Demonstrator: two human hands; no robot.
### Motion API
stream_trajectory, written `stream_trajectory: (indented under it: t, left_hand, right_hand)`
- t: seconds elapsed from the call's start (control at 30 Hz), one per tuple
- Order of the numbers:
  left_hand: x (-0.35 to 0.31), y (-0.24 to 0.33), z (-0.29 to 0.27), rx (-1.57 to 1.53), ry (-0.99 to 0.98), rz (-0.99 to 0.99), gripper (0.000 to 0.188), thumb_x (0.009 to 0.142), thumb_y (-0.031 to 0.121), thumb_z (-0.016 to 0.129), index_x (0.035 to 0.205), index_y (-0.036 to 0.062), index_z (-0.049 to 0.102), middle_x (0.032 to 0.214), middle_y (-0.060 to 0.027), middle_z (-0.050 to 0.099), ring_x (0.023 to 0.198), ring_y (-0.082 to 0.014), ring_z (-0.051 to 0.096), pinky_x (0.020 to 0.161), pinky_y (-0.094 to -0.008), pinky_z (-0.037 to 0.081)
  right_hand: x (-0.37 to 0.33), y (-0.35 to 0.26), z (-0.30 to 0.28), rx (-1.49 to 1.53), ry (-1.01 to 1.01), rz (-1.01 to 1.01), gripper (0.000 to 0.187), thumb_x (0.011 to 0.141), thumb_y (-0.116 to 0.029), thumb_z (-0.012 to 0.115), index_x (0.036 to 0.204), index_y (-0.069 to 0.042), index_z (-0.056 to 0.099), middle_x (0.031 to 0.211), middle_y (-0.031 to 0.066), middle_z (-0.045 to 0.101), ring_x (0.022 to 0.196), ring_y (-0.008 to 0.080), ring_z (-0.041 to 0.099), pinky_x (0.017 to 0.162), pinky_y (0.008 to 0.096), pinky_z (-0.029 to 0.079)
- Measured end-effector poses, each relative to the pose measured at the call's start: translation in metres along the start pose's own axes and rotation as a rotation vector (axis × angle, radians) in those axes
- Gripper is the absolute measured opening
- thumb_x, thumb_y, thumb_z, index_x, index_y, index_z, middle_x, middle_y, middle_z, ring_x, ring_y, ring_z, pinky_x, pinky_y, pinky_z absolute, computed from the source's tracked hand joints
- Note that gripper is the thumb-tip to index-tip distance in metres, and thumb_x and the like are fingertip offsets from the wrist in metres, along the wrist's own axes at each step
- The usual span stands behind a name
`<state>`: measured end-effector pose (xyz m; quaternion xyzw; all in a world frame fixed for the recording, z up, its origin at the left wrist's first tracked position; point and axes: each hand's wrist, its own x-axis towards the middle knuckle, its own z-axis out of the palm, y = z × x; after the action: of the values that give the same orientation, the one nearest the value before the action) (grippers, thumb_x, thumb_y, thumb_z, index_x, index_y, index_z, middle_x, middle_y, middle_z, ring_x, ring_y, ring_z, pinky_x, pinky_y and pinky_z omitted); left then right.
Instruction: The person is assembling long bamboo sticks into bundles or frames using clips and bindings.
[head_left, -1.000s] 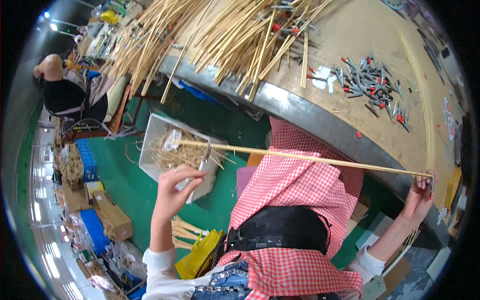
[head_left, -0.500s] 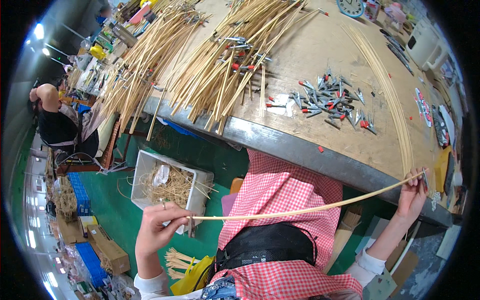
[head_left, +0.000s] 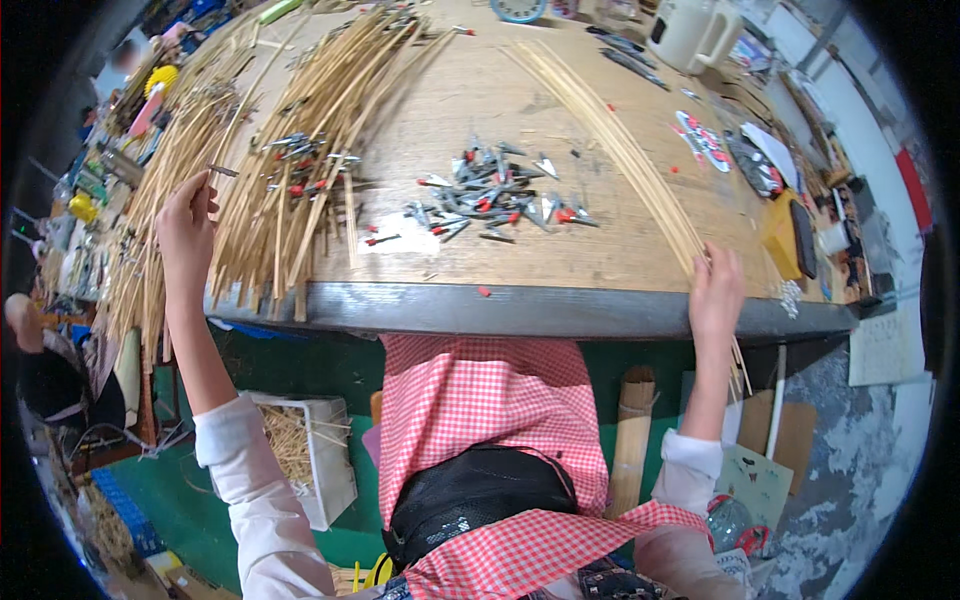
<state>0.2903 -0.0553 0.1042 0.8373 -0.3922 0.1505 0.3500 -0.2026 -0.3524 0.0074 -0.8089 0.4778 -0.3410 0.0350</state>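
Note:
My left hand (head_left: 188, 215) is raised over the left side of the table, fingers pinched at the clipped end of a thin bamboo strip. A small grey clip (head_left: 222, 171) sticks out at its fingertips. Beneath and beside it lie piles of pale bamboo strips (head_left: 265, 190), many with clips on their ends. At the table's right, my right hand (head_left: 716, 285) closes on the near ends of a fanned row of loose bamboo strips (head_left: 625, 150). Between the hands lies a heap of small grey clips (head_left: 490, 190), some with red tips.
The table's metal front edge (head_left: 520, 308) runs before me. Right of the strips are a yellow-and-black pouch (head_left: 787, 235), dark tools (head_left: 630, 60) and a white kettle (head_left: 690, 35). Below stand a white bin of scraps (head_left: 330, 460) and an upright strip bundle (head_left: 632, 440). A person sits at far left.
The strip stretched between my hands has been carried left to the pile by my left hand. My right hand has let go of it and moved onto the loose strips. The view has turned.

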Motion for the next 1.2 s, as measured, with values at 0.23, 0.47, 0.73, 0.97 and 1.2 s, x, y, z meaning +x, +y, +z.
stream_trajectory:
  t: [0.23, 0.47, 0.73, 0.97, 1.2]
  left_hand:
    - [0.000, 0.033, 0.020, 0.328, 0.011, 0.295, 0.020, 0.087, 0.001, 0.055, 0.106, 0.0017, 0.063, 0.099, -0.0126, 0.063, 0.091, -0.0327, 0.061, 0.080, -0.0371, 0.046]
    - [-0.063, 0.080, -0.022, 0.229, 0.066, 0.337, 0.024, 0.088, -0.002, 0.054, 0.109, 0.0044, 0.062, 0.106, -0.0109, 0.062, 0.097, -0.0266, 0.060, 0.083, -0.0333, 0.045]
    - [-0.136, 0.110, -0.010, -0.048, -0.045, 0.174, 0.024, 0.084, -0.010, 0.052, 0.103, -0.0006, 0.063, 0.100, -0.0120, 0.063, 0.095, -0.0233, 0.060, 0.083, -0.0306, 0.045]
    - [-0.176, 0.147, 0.063, -0.769, -0.374, -0.152, 0.023, 0.083, -0.006, 0.057, 0.105, -0.0036, 0.064, 0.094, -0.0127, 0.067, 0.086, -0.0196, 0.065, 0.078, -0.0280, 0.050]
    - [-0.166, 0.172, 0.113, -1.438, -0.466, -0.614, 0.022, 0.087, 0.004, 0.061, 0.106, -0.0073, 0.061, 0.093, -0.0189, 0.067, 0.083, -0.0235, 0.068, 0.072, -0.0299, 0.057]
  right_hand:
    - [0.010, 0.026, 0.004, -0.296, -0.219, -0.014, 0.011, 0.081, -0.003, 0.060, 0.085, 0.007, 0.058, 0.088, 0.0240, 0.058, 0.088, 0.0408, 0.055, 0.077, 0.0470, 0.044]
    - [0.013, 0.025, 0.001, -0.139, -0.114, 0.067, 0.008, 0.081, -0.001, 0.058, 0.081, 0.007, 0.058, 0.082, 0.0256, 0.060, 0.078, 0.0428, 0.058, 0.070, 0.0473, 0.045]
    - [-0.002, -0.002, -0.024, -0.025, -0.011, 0.094, 0.007, 0.081, 0.000, 0.058, 0.084, 0.006, 0.060, 0.077, 0.0195, 0.063, 0.068, 0.0328, 0.061, 0.061, 0.0401, 0.046]
    - [-0.048, -0.067, -0.031, 0.894, -0.390, 0.539, 0.005, 0.087, -0.001, 0.058, 0.088, 0.004, 0.061, 0.075, 0.0060, 0.063, 0.057, 0.0049, 0.053, 0.044, 0.0170, 0.042]
    - [-0.117, -0.134, -0.020, 1.274, -0.746, 0.604, 0.004, 0.086, 0.004, 0.059, 0.090, 0.006, 0.059, 0.082, 0.0083, 0.062, 0.061, 0.0071, 0.055, 0.050, 0.0175, 0.045]
